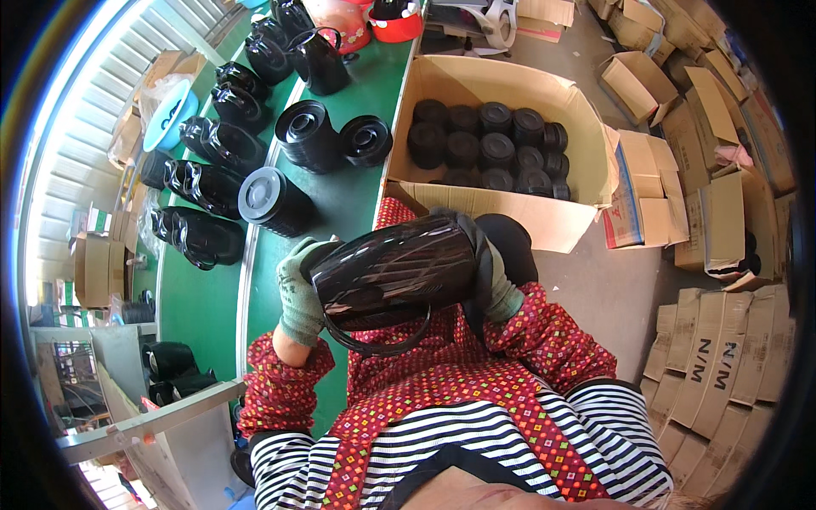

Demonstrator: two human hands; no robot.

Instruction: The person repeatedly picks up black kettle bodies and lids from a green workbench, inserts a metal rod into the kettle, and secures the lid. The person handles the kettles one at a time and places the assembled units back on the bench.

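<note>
I hold a glossy black jug point(395, 268) on its side in front of me, its looped handle hanging toward my body. My left hand point(299, 293), in a grey-green glove, is closed around one end. My right hand point(503, 293), gloved the same way, grips the other end, with its fingers partly hidden behind the jug. Just beyond my left hand, a stack of black round lids point(285, 208) with a greyer top piece stands on the green table point(204, 297). Two more lid stacks point(306, 136) sit farther along.
Several black jugs point(234, 144) line the table's left side, near a light-blue basin point(170, 115). A red bowl point(396, 27) stands at the far end. An open carton point(510, 204) ahead holds stacked black round pieces point(497, 149). Flattened cartons point(722, 348) are piled at right.
</note>
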